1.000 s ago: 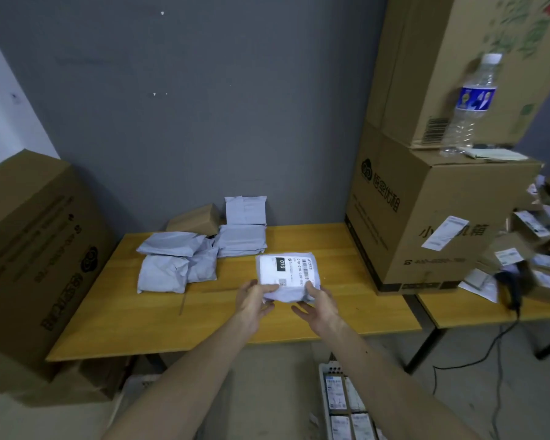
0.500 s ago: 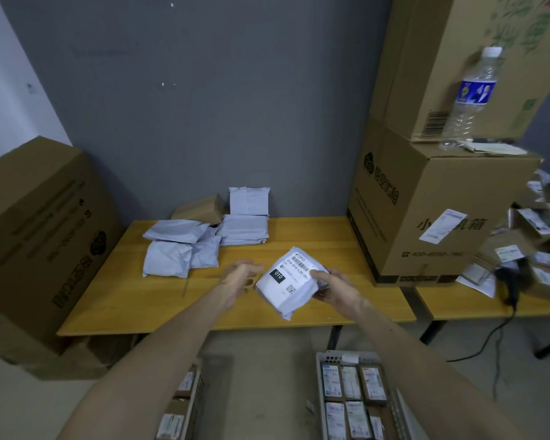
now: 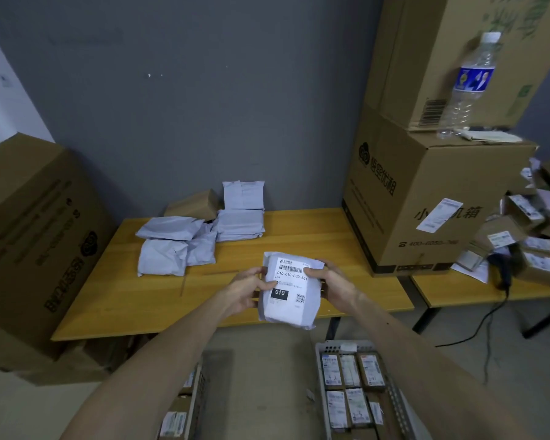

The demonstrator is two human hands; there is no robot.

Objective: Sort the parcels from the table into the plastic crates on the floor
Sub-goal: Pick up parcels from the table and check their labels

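Observation:
I hold a white parcel (image 3: 289,290) with a barcode label marked 010 upright in front of me, above the wooden table's front edge (image 3: 204,325). My left hand (image 3: 246,292) grips its left side with the thumb on the label. My right hand (image 3: 335,285) grips its right side. More grey-white parcels (image 3: 175,246) and a small brown box (image 3: 192,206) lie at the back of the table. Two plastic crates stand on the floor: the right crate (image 3: 337,346) holds several labelled boxes, and the left crate (image 3: 200,395) is partly hidden by my arm.
A big cardboard box (image 3: 426,201) with another stacked on it sits at the table's right end, a water bottle (image 3: 467,87) on top. A second table (image 3: 489,290) at the right carries several small boxes and a scanner (image 3: 502,268). A large carton (image 3: 29,236) stands left.
The parcel has been turned from tilted to upright with its label facing me, and my left hand, off it half a second ago, grips its left side again.

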